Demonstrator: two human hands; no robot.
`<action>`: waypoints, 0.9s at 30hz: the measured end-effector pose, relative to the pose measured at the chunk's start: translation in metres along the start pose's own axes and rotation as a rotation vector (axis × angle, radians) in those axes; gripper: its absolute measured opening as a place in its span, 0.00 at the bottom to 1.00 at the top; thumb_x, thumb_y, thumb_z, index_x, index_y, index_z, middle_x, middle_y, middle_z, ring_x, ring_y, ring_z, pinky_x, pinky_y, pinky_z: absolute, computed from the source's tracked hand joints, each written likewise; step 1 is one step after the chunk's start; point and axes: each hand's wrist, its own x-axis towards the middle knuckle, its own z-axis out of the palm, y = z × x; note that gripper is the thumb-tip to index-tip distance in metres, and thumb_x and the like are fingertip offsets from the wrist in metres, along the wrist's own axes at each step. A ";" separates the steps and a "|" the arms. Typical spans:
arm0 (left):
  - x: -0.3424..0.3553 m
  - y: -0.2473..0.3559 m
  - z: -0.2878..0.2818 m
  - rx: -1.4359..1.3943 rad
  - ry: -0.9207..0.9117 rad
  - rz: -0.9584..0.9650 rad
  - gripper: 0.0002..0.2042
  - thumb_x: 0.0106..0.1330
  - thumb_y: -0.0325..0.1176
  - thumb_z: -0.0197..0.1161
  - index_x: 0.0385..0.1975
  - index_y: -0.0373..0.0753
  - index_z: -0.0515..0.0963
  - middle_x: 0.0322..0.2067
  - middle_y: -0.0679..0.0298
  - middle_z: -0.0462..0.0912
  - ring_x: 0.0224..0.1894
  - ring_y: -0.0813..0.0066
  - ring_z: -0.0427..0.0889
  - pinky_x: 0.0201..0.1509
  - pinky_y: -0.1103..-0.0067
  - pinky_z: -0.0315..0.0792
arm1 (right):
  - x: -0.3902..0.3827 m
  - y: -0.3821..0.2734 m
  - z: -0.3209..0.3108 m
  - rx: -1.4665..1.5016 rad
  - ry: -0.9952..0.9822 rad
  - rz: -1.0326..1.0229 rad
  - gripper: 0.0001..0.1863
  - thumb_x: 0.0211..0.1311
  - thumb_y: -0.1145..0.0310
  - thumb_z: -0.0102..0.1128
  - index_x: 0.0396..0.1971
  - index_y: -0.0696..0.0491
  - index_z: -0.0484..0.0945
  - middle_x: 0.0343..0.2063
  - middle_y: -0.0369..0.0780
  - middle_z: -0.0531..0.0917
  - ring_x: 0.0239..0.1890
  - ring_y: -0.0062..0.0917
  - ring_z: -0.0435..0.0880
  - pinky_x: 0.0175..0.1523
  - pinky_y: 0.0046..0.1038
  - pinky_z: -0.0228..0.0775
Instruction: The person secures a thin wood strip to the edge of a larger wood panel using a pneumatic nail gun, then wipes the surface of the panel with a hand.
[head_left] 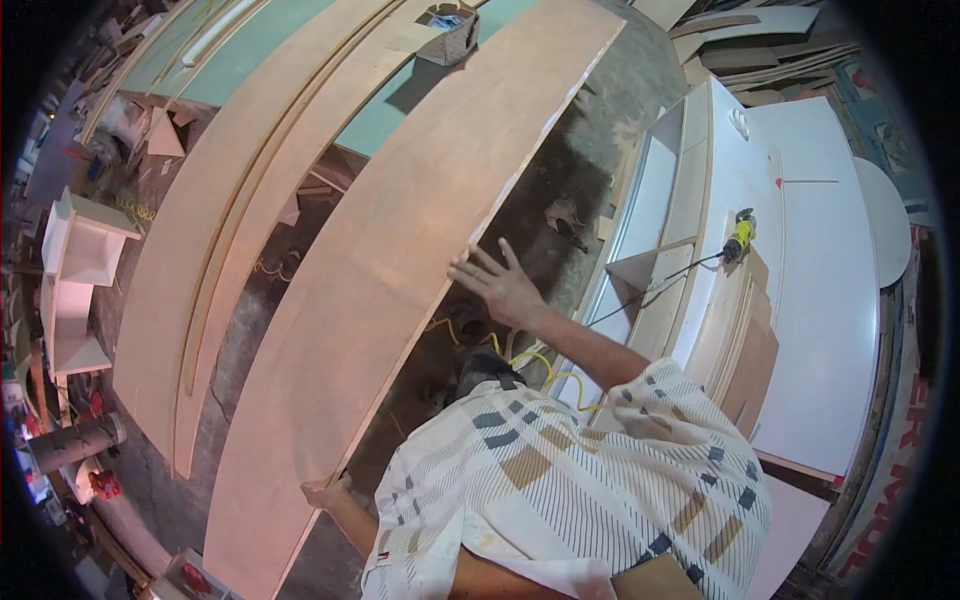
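Note:
A long curved plywood panel point(370, 260) runs diagonally across the middle, its pale front edge toward me. At its lower part my left hand point(328, 492) is closed round this edge, with fingertips on the top face. Farther up, my right hand point(505, 290) reaches to the same edge with its fingers spread and extended. Its fingertips touch or nearly touch the edge, and nothing is held in it. White material shows along the edge beyond the right hand. My patterned shirt covers the lower middle.
More curved strips point(190, 330) lie at left, beside green boards point(375, 115). A small box point(448, 40) rests at the top. On my right, a yellow-green power tool point(740, 238) lies on a white cabinet point(820, 290). A yellow coiled hose point(535, 355) crosses the floor below.

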 end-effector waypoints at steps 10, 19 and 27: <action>0.013 0.007 -0.008 0.064 0.060 0.059 0.42 0.69 0.71 0.46 0.71 0.43 0.59 0.65 0.38 0.64 0.61 0.39 0.69 0.61 0.55 0.70 | 0.026 0.094 0.007 -0.086 0.085 0.167 0.44 0.57 0.74 0.61 0.77 0.45 0.61 0.78 0.33 0.61 0.81 0.34 0.54 0.79 0.65 0.36; -0.049 0.008 0.025 1.823 0.247 0.727 0.38 0.66 0.65 0.60 0.68 0.46 0.65 0.62 0.52 0.71 0.61 0.42 0.71 0.59 0.47 0.74 | -0.006 0.167 -0.018 0.320 0.092 0.130 0.41 0.54 0.74 0.61 0.73 0.51 0.66 0.77 0.39 0.63 0.82 0.38 0.50 0.81 0.60 0.35; -0.139 -0.057 0.142 1.461 0.043 0.723 0.38 0.65 0.64 0.62 0.67 0.44 0.66 0.60 0.51 0.73 0.58 0.44 0.74 0.56 0.50 0.75 | 0.058 0.369 -0.052 0.052 -0.072 0.192 0.54 0.49 0.73 0.70 0.79 0.41 0.55 0.79 0.35 0.59 0.81 0.34 0.52 0.81 0.61 0.37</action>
